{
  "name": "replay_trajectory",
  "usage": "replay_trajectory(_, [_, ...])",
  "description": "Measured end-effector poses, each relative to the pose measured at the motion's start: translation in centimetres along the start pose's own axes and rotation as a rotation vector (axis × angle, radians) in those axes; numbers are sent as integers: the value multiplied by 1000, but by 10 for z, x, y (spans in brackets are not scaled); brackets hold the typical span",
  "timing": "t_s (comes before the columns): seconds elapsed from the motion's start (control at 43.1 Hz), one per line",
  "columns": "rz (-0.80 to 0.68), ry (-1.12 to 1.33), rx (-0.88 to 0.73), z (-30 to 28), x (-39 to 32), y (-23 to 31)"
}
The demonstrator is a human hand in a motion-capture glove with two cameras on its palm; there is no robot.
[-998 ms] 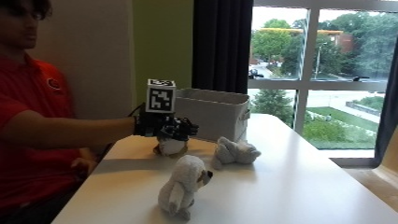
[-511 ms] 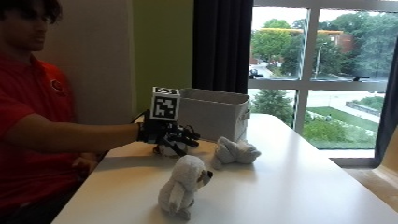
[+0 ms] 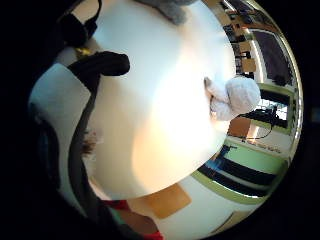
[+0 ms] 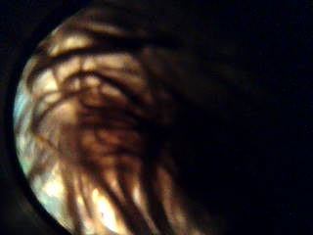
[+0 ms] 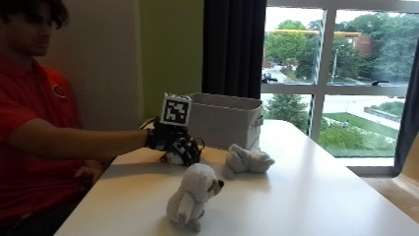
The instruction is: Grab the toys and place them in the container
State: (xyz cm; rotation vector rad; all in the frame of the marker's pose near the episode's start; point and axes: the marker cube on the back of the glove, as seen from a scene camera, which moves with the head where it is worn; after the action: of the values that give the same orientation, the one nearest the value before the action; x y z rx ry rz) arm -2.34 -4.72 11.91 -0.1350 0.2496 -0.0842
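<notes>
Fuzzy brown-and-white toy (image 5: 174, 157) on the table (image 5: 314, 196), gloved right hand (image 5: 177, 143) with its grip clasped around it

white dog toy (image 5: 194, 195) | grey toy (image 5: 247, 160) | white container (image 5: 225, 119) | white table (image 5: 314, 196)

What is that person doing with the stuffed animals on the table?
A person sits at a white table and is tidying toys into the grey container. Their gloved right hand is curled round a small toy beside the container. A white plush dog stands nearer the camera, and a grey plush toy lies beside it. Neither is in the container yet.
</notes>
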Motion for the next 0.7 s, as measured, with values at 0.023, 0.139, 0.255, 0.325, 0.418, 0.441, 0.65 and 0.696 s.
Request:
replay_trajectory(0.023, [6, 10, 6, 0, 1, 0])
replay_trajectory(0.139, [-21, -31, 46, 0, -4, 0])
replay_trajectory(0.255, [-48, 19, 137, 1, 5, -2])
replay_trajectory(0.325, [-78, -3, 223, 2, 2, -3])
replay_trajectory(0.418, [-67, 44, 327, 5, 4, -8])
replay_trajectory(0.441, [-64, 37, 347, 4, 4, -9])
replay_trajectory(0.65, [-50, -7, 469, -4, 9, -21])
replay_trajectory(0.696, [-62, -54, 465, -6, 7, -21])
